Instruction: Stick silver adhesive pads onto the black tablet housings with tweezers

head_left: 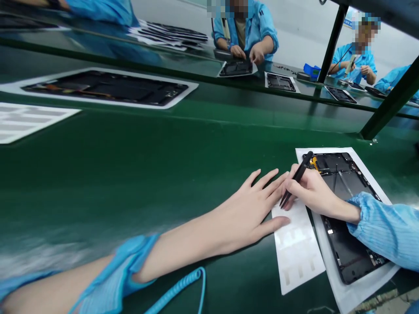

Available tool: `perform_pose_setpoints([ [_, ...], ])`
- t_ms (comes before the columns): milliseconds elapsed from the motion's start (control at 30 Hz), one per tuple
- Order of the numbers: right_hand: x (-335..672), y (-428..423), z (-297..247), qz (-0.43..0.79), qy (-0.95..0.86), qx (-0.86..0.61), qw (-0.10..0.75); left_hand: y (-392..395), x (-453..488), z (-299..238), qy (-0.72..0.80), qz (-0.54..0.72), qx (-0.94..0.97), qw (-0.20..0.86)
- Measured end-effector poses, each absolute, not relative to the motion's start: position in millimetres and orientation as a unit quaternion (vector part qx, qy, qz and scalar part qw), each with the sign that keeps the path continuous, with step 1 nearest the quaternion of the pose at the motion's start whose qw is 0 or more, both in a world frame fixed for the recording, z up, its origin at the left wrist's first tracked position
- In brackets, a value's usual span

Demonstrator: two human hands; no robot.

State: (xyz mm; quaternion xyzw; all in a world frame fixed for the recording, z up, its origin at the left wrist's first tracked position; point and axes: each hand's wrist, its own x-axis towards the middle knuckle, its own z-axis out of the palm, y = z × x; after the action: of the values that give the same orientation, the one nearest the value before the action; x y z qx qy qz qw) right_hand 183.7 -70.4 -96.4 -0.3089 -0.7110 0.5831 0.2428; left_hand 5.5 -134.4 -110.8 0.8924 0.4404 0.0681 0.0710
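Note:
My right hand [309, 187] grips black tweezers [298, 176], their tips pointing down at a white sticker sheet [296, 248]. Small pale pieces show on the lower part of that sheet. Flat with fingers spread, my left hand [258, 205] rests at the sheet's upper left edge, its fingertips close to the right hand. Under my right forearm lies an opened black tablet housing [348, 257], partly hidden by the sleeve. It sits at a slant on a white backing sheet [350, 301], with an orange flex cable [314, 164] near its top left.
Another tablet housing [108, 87] lies on white paper at the far left, beside a striped sheet [29, 120]. A green post [389, 100] rises at the right. Co-workers [252, 30] sit across the green bench [163, 161]. A coiled blue cord [183, 288] runs below my left arm.

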Motion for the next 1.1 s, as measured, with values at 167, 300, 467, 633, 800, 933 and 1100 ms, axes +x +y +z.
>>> perform_pose_setpoints([
  [167,182.7,-74.3,-90.5,0.559,-0.731,-0.311,0.238,-134.7,9.4,-106.0,0.46,0.053,0.881,0.1],
  [300,180.6,-76.0,-84.1,0.536,-0.745,-0.317,0.238,-136.2,10.4,-101.7,0.463,0.041,0.879,0.105],
  [467,179.5,-74.1,-83.0,0.521,-0.759,-0.315,0.231,-136.0,9.9,-101.5,0.459,0.038,0.882,0.102],
  [633,179.7,-70.6,-87.1,0.527,-0.759,-0.312,0.221,-133.8,10.0,-102.8,0.457,0.055,0.882,0.1],
  [800,180.3,-70.5,-88.5,0.546,-0.751,-0.306,0.212,-133.8,8.8,-103.3,0.46,0.048,0.881,0.101],
  [933,180.0,-71.1,-86.7,0.551,-0.75,-0.3,0.208,-133.5,7.3,-106.0,0.456,0.04,0.884,0.092],
  [1100,179.3,-70.4,-86.4,0.568,-0.741,-0.297,0.201,-132.6,5.2,-109.7,0.453,0.051,0.886,0.083],
])
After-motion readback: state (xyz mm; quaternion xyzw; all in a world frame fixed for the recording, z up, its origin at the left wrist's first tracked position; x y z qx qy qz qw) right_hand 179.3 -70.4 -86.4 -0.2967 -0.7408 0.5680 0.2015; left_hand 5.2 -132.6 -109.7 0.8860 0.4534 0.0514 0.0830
